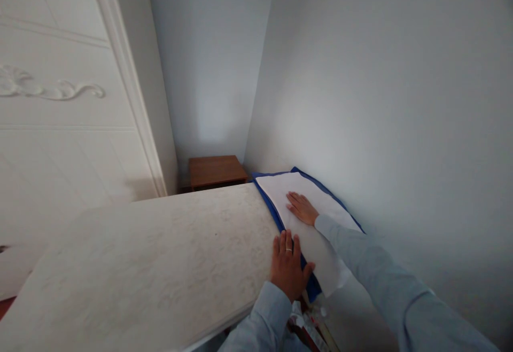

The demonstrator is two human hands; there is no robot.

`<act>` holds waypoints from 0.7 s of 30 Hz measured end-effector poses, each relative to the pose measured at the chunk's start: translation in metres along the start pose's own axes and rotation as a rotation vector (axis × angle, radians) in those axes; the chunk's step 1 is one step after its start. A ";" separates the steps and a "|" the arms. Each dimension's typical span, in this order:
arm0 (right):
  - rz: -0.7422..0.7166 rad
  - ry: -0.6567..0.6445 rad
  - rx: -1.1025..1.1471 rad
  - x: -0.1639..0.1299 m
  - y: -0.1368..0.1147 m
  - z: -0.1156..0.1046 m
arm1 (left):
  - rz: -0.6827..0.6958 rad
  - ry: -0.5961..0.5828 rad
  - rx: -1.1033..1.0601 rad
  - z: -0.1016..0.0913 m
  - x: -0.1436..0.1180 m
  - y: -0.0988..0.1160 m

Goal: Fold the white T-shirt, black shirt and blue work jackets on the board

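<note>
A white sheet (320, 202) lies on a blue mat (272, 210) at the right end of a pale marbled tabletop (160, 256), against the wall. My left hand (287, 267), with a ring on one finger, rests flat at the near edge of the blue mat, partly on the tabletop. My right hand (301, 208) lies flat, palm down, on the white sheet further back. Both arms wear light grey-blue sleeves. Neither hand grips anything.
A small brown wooden table (216, 171) stands in the far corner beyond the tabletop. A white panelled wardrobe door (60, 101) with carved trim fills the left. Plain grey walls (380, 101) close in at the right. Some crumpled wrapping (306, 322) shows below the table edge.
</note>
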State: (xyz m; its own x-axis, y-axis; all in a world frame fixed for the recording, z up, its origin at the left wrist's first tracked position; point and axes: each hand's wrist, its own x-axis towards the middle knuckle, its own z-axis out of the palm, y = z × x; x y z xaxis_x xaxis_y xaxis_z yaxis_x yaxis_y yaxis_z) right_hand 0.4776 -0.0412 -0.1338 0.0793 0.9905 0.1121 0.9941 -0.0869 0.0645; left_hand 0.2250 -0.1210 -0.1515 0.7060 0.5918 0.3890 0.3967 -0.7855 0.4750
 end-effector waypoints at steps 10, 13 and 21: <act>0.039 -0.043 0.016 0.000 -0.006 -0.007 | -0.027 -0.078 -0.018 -0.006 0.003 -0.001; 0.053 -0.058 0.030 -0.001 -0.009 -0.012 | -0.031 -0.074 -0.016 -0.006 0.004 -0.001; 0.093 -0.085 0.048 -0.002 -0.019 -0.023 | 0.013 -0.009 0.091 -0.001 0.005 -0.002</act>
State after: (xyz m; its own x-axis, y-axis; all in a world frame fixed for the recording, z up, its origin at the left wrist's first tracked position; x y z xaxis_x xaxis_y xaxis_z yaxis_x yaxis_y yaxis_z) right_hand 0.4567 -0.0443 -0.1122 0.1755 0.9840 0.0309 0.9844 -0.1759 0.0100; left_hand 0.2269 -0.1168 -0.1497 0.7162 0.5805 0.3875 0.4392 -0.8063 0.3962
